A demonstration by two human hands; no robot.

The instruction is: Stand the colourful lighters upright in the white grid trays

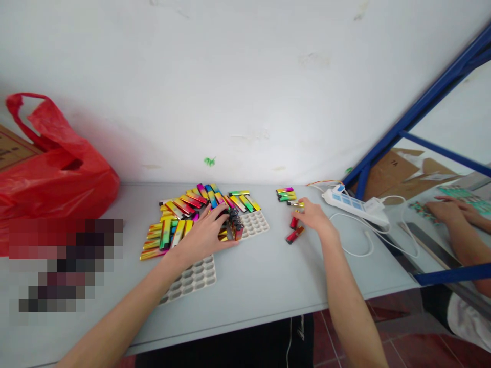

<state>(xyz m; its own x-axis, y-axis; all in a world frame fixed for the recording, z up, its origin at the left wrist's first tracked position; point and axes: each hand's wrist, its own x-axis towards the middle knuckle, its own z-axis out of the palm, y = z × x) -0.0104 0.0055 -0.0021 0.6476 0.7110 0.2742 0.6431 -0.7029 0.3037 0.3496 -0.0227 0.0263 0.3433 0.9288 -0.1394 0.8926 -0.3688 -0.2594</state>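
Note:
My left hand (pixel 209 232) curves around a row of shiny coloured lighters (pixel 238 231) standing upright, black tops up, at the edge of a white tray with cells (pixel 256 224). Its thumb is at the near side and its fingers behind them; part of the row is hidden by the hand. To the right, my right hand (pixel 314 219) has its fingertips closed on a lighter (pixel 296 204), mostly covered. Two red lighters lie close to it, one under the fingers and one red-gold lighter (pixel 295 235) nearer to me.
Many lighters (pixel 164 234) lie heaped at left, over a second white tray (pixel 203 273). Several more lighters (pixel 286 194) lie by the wall. A power strip (pixel 355 205) with white cables is at right, a red bag (pixel 65 168) at left. Beyond the blue frame (pixel 402 122), another person's hands (pixel 447 210) work.

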